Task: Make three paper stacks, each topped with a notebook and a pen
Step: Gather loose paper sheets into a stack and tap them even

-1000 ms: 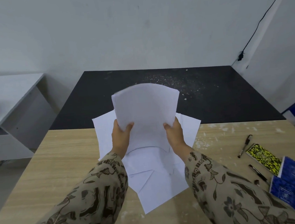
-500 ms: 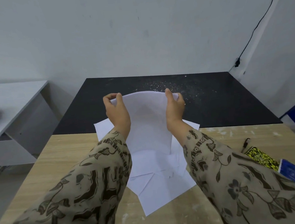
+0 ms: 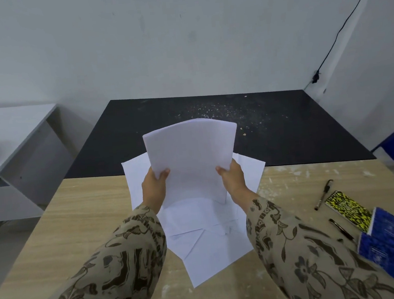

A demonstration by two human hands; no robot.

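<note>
A pale wooden table (image 3: 79,231) butts against a black tabletop (image 3: 284,129) beyond it. Loose white sheets (image 3: 212,255) lie fanned across the wooden table's middle, the far ones reaching over the black surface. Above them a sheaf of paper (image 3: 192,159) stands upright. The left hand (image 3: 154,189) pinches its left edge and the right hand (image 3: 233,179) its right edge, thumbs on the near face, fingers hidden behind. At the table's right lie an upper blue notebook (image 3: 388,225) overlapping a lower blue notebook (image 3: 376,255), a yellow-and-black notebook (image 3: 347,207) touching them, a far pen (image 3: 323,194) and a near pen (image 3: 341,228) just beside.
</note>
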